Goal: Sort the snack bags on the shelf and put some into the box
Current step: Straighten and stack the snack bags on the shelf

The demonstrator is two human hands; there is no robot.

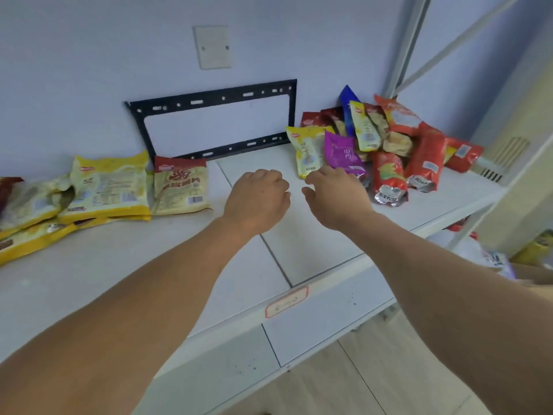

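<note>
On the white shelf (125, 265), a mixed heap of snack bags (398, 145) lies at the back right: red, yellow, purple and blue. A yellow bag (306, 151) and a purple bag (342, 154) sit at the heap's near-left edge. At the left lies a flat group of yellow bags (110, 187), with a red-topped beige bag (181, 185) beside them. My left hand (257, 199) hovers over the shelf's middle, fingers curled, holding nothing. My right hand (335, 196) reaches toward the yellow and purple bags, fingers apart, just short of them.
A black metal bracket frame (209, 100) leans against the wall behind the shelf. A shelf upright (407, 46) stands at the right. Below the shelf at the right, a cardboard box edge (535, 274) and more bags on a lower level show.
</note>
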